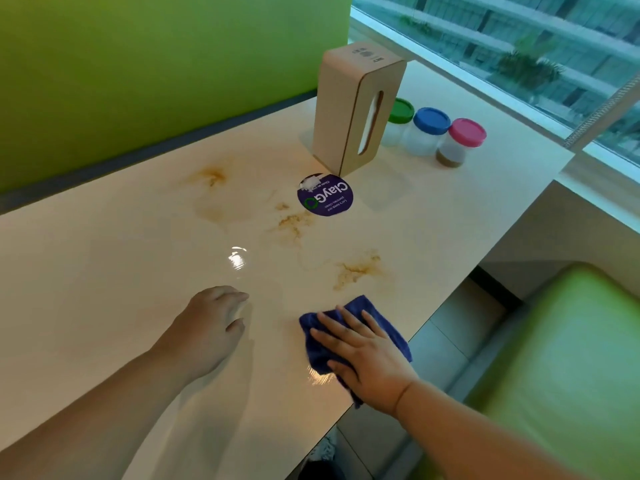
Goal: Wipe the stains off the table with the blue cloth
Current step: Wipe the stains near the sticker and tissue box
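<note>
A crumpled blue cloth (360, 306) lies on the cream table (104, 271) near its right edge. My right hand (360, 355) presses flat on the cloth, fingers spread. Just beyond the cloth is a brown stain (356, 270). A second brown stain (292, 223) sits farther up by the purple sticker, and a third stain (213, 175) lies at the far left of the middle. My left hand (211, 327) rests on the bare table to the left of the cloth, fingers loosely curled, holding nothing.
A round purple sticker (325, 195) is stuck on the table. Behind it stands a beige tissue box (356, 109). Three jars with a green lid (401, 110), a blue lid (432, 120) and a pink lid (467, 132) stand to its right. A green seat (554, 358) lies below right.
</note>
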